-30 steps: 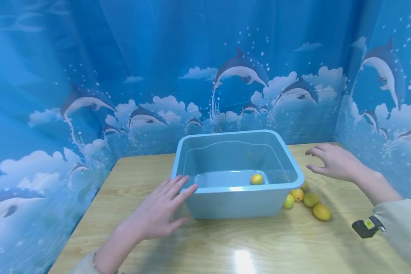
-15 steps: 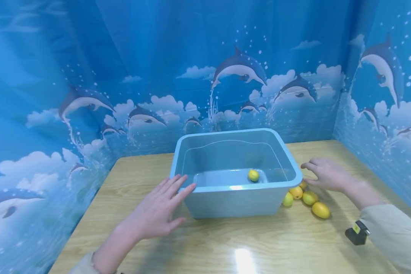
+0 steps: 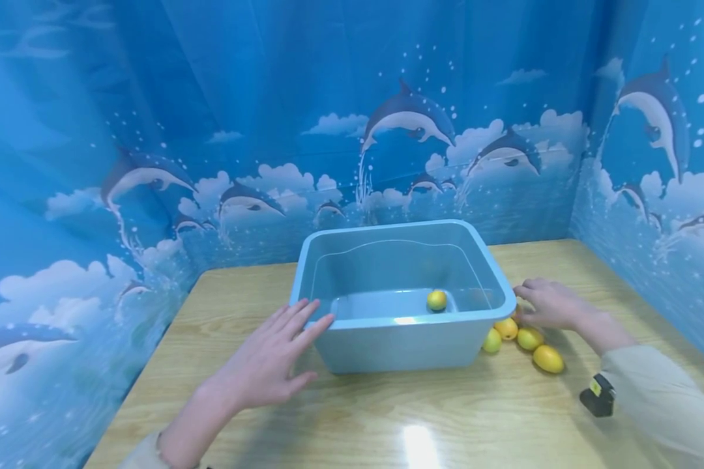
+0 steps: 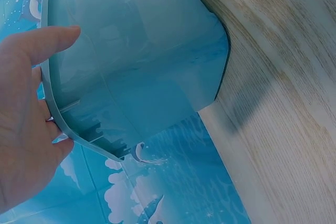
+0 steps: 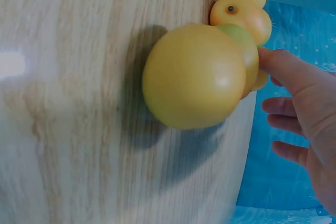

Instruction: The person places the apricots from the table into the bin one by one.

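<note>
Right hand, fingers bent (can't tell if gripping), seems to be picking round yellow fruits, four o'clock from the blue plastic tub; left hand, fingers straight, at eight. Next needs gentle squeezing.

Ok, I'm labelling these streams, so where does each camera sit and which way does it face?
Head: worn on the head, facing forward and down at the blue bin, fruit, table and dolphin curtain; the left hand, right hand and sleeves show.
Left wrist: worn on that wrist, facing the blue bin, table and curtain; the left hand shows.
Right wrist: worn on that wrist, facing fruit on the table; the right hand shows.
Shared: head and left wrist both show the left hand at the bin.
</note>
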A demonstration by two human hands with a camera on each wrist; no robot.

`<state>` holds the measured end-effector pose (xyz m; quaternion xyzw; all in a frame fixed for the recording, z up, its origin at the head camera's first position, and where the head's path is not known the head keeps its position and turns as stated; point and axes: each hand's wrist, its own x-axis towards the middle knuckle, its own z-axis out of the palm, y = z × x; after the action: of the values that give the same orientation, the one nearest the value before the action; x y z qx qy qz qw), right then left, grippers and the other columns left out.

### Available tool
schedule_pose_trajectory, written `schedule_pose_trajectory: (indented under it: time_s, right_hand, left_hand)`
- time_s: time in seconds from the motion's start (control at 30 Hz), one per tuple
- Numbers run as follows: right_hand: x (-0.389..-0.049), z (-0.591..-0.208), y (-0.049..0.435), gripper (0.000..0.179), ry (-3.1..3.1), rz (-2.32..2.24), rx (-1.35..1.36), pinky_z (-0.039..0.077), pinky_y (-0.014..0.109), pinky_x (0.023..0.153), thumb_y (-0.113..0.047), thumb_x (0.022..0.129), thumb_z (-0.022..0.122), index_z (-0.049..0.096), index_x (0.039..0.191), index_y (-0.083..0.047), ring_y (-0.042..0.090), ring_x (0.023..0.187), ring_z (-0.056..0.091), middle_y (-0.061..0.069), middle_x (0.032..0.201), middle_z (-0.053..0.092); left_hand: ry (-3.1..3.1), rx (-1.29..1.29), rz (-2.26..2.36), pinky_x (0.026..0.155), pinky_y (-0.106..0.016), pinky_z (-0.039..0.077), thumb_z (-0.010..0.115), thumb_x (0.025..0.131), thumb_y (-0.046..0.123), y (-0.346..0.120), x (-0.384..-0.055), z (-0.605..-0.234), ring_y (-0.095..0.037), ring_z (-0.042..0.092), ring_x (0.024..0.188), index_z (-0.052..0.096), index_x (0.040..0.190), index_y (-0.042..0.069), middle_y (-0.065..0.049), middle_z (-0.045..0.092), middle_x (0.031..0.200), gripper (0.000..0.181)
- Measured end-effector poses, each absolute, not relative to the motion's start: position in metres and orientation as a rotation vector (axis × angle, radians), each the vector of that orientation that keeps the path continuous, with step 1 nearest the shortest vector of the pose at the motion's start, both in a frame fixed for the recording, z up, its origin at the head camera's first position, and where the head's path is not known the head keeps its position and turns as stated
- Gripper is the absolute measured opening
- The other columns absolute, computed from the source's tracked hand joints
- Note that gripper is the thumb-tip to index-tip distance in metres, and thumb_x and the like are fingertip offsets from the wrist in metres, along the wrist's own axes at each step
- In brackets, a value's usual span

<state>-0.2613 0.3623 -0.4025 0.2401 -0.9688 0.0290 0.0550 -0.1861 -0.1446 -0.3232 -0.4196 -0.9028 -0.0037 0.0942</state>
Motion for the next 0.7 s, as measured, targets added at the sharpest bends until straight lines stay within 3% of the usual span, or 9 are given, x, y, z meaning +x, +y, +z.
schedule_pose_trajectory:
  time_s: [0.37, 0.57, 0.7]
  right_hand:
    - [-0.2634, -0.4072, 0.3606, 0.053, -2.999, 0.062, 0.683, 0.048, 0.052, 0.074, -0.032, 0.079, 0.070, 0.060, 0.117, 0.003, 0.034, 0.087, 0.057, 0.013, 0.095, 0.060]
    - [-0.2644, -0.4082, 0.3594, 0.050, -3.023, 0.069, 0.640, 0.048, 0.054, 0.075, -0.032, 0.079, 0.070, 0.062, 0.114, 0.002, 0.036, 0.089, 0.057, 0.015, 0.096, 0.061]
    - [-0.2655, -0.4088, 0.3594, 0.047, -3.029, 0.060, 0.641, 0.049, 0.050, 0.071, -0.031, 0.078, 0.071, 0.063, 0.112, 0.000, 0.030, 0.083, 0.057, 0.009, 0.090, 0.060]
  left_hand:
    - [-2.683, -1.247, -0.017, 0.109, -0.048, 0.020, 0.066, 0.082, 0.042, -0.1450, -0.1861, -0.3224, -0.031, 0.019, 0.138, 0.016, 0.150, 0.021, -0.013, 0.017, 0.152, 0.087]
    - [-2.682, -1.246, -0.021, 0.109, -0.048, 0.020, 0.066, 0.082, 0.041, -0.1458, -0.1856, -0.3221, -0.031, 0.019, 0.138, 0.017, 0.150, 0.020, -0.013, 0.018, 0.152, 0.087]
    - [-2.677, -1.247, -0.028, 0.110, -0.048, 0.020, 0.067, 0.082, 0.041, -0.1462, -0.1855, -0.3224, -0.031, 0.019, 0.137, 0.017, 0.150, 0.020, -0.013, 0.018, 0.152, 0.087]
